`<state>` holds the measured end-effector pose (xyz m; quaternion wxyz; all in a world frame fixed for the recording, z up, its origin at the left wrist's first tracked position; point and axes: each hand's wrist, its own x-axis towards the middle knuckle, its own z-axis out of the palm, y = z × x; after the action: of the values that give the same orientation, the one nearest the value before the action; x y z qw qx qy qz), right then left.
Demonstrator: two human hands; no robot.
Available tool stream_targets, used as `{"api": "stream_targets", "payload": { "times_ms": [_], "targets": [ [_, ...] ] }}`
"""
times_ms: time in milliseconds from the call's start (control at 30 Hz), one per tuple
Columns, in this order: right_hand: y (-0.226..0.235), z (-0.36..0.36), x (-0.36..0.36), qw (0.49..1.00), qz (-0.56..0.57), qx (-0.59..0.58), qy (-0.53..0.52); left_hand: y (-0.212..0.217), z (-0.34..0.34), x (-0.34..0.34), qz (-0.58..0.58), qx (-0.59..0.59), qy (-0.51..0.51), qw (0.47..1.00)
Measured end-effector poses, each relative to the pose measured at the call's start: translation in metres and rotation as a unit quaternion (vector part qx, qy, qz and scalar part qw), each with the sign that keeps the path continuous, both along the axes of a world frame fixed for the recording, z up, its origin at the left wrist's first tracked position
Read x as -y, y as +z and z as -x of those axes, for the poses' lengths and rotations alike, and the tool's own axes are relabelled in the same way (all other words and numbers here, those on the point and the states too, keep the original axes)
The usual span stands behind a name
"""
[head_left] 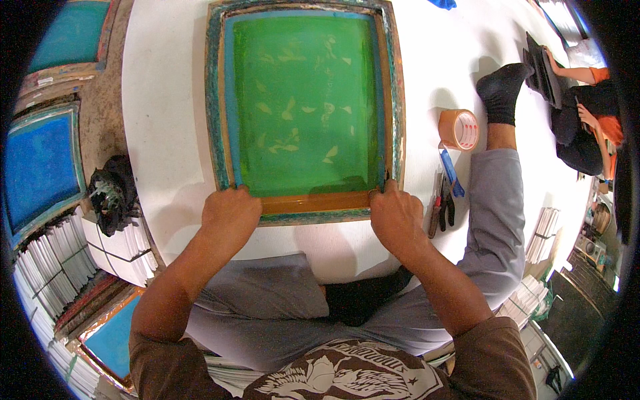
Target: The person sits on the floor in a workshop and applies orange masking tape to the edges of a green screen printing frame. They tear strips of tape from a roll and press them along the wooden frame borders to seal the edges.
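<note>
A screen-printing frame (395, 100) lies flat in front of me, its green-coated mesh (300, 80) marked with several pale leaf-like shapes. Along its near side stretches a strip of brown packing tape (313, 203). My left hand (231, 215) is closed at the tape's left end, over the frame's near left corner. At the other end, my right hand (398, 219) is closed on the tape by the near right corner. The fingertips of both hands are partly hidden. A roll of brown tape (449, 128) stands to the right of the frame.
A blue-handled cutter (451, 173), black-handled pliers (447, 207) and a slim red-handled tool (436, 207) lie right of the frame, beside my outstretched leg (497, 213). Blue screens (41, 167) and bundled white stacks (57, 260) stand left. Another person (587, 127) sits far right.
</note>
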<state>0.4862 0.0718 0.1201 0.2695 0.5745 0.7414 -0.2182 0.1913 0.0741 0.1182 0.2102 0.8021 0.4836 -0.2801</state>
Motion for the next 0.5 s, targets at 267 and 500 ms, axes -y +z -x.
{"api": "stream_targets", "payload": {
  "times_ms": [267,500],
  "targets": [
    [0.007,-0.001,-0.002,1.0,0.005,0.01,-0.007,-0.004,-0.007,-0.011,0.008,0.006,-0.012,1.0],
    [0.004,0.003,-0.004,1.0,0.008,0.017,-0.004,-0.003,-0.008,-0.014,0.056,-0.017,0.005,0.998]
  ]
}}
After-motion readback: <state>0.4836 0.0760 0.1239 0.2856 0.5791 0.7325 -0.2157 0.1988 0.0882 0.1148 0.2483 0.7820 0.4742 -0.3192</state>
